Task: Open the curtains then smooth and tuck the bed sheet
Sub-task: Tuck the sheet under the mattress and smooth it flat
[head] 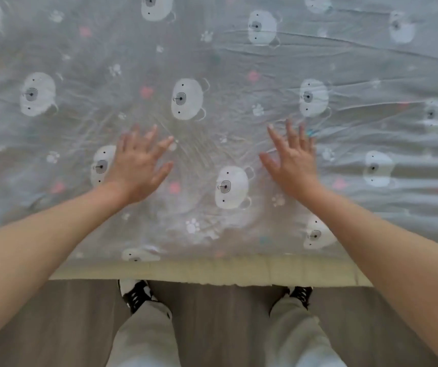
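1. The bed sheet (239, 62), grey and printed with white bear faces, paw prints and small pink marks, covers nearly the whole bed top. It is creased: long folds run across its right side, and finer wrinkles fan out around the middle, between and beyond the hands.
2. The mattress (199, 268) shows as a pale, cream band along the near edge of the bed, just below the sheet's near hem, which lies on top of the bed rather than down over this side.
3. The floor (225, 313), grey-brown wood planks, runs along the near edge of the bed.
4. The person's legs, in light trousers (146, 332), stand on the floor close against the near edge, with black-and-white shoes (135, 292) pointing under it.
5. The left hand (138, 165) lies flat on the sheet left of centre, fingers straight and spread, grasping nothing; it partly covers one bear face.
6. The right hand (294, 160) lies flat on the sheet right of centre, fingers spread and straight, also grasping nothing. The hands are well apart, with one bear face between them.
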Demonstrator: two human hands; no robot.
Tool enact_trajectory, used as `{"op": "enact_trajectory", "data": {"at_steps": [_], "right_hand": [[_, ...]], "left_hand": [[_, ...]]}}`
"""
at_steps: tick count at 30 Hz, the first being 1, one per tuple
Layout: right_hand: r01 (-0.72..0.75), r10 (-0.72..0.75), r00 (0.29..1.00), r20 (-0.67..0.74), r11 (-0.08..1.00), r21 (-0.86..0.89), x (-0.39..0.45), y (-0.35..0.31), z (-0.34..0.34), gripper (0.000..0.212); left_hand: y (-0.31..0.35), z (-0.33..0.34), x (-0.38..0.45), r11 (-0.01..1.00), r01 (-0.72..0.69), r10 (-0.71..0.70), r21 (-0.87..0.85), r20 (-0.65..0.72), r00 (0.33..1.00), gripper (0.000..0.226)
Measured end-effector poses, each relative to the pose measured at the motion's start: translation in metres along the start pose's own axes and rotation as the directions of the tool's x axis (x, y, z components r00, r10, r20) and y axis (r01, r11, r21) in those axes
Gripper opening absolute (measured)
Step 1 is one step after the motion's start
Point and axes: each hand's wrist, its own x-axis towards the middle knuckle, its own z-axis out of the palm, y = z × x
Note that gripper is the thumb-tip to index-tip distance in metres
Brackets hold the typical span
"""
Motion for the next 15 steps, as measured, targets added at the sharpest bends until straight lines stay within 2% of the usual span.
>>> {"op": "enact_trajectory", "data": {"at_steps": [1, 2, 3, 4, 5, 6, 7, 8, 9, 11, 12, 13, 15], "right_hand": [[-0.091, 0.094, 0.994, 0.061, 0.995, -0.048, -0.005, 0.023, 0.003, 0.072], [-0.049, 0.064, 0.990, 0.127, 0.991, -0.121, -0.023, 0.038, 0.013, 0.075], [0.110, -0.075, 0.976, 0.207, 0.980, -0.165, -0.052, 0.047, 0.027, 0.078], [0.304, -0.250, 0.918, 0.309, 0.942, -0.140, -0.085, 0.051, 0.037, 0.081], [0.482, -0.403, 0.819, 0.408, 0.870, -0.107, -0.116, 0.046, 0.045, 0.084], [0.599, -0.505, 0.731, 0.458, 0.797, -0.077, -0.140, 0.052, 0.046, 0.085], [0.636, -0.555, 0.698, 0.452, 0.770, -0.038, -0.156, 0.062, 0.046, 0.083], [0.636, -0.587, 0.709, 0.391, 0.772, 0.005, -0.167, 0.073, 0.044, 0.079], [0.606, -0.592, 0.754, 0.285, 0.794, 0.044, -0.174, 0.085, 0.041, 0.070], [0.587, -0.587, 0.809, 0.009, 0.809, 0.030, -0.182, 0.102, 0.029, 0.038], [0.599, -0.597, 0.796, -0.099, 0.801, -0.013, -0.184, 0.114, 0.027, 0.022], [0.612, -0.613, 0.781, -0.124, 0.789, -0.047, -0.185, 0.122, 0.022, 0.016], [0.614, -0.621, 0.779, -0.089, 0.784, -0.092, -0.183, 0.137, 0.016, 0.017]], "left_hand": [[0.034, 0.010, 0.021, 1.000, 0.007, -0.006, -0.021, 0.036, 0.999, 0.070], [0.068, 0.024, 0.029, 1.000, -0.005, 0.005, 0.000, 0.076, 0.997, 0.070], [0.095, 0.040, 0.024, 0.999, -0.029, 0.023, 0.046, 0.119, 0.993, 0.070], [0.115, 0.055, 0.010, 0.994, -0.046, 0.031, 0.096, 0.154, 0.988, 0.070], [0.118, 0.064, -0.010, 0.990, -0.063, 0.039, 0.129, 0.183, 0.982, 0.070], [0.124, 0.067, -0.028, 0.982, -0.123, 0.091, 0.143, 0.217, 0.972, 0.070], [0.126, 0.064, -0.044, 0.967, -0.217, 0.175, 0.133, 0.272, 0.946, 0.070], [0.126, 0.055, -0.055, 0.948, -0.302, 0.260, 0.103, 0.301, 0.918, 0.068], [0.126, 0.043, -0.062, 0.925, -0.372, 0.337, 0.076, 0.290, 0.896, 0.065], [0.132, 0.025, -0.073, 0.860, -0.508, 0.499, 0.047, 0.135, 0.856, 0.044], [0.140, 0.020, -0.076, 0.809, -0.585, 0.582, 0.051, 0.058, 0.811, 0.032], [0.152, 0.019, -0.080, 0.758, -0.650, 0.649, 0.043, 0.049, 0.760, 0.024], [0.176, 0.023, -0.082, 0.708, -0.705, 0.692, 0.038, 0.158, 0.704, 0.023]]}}
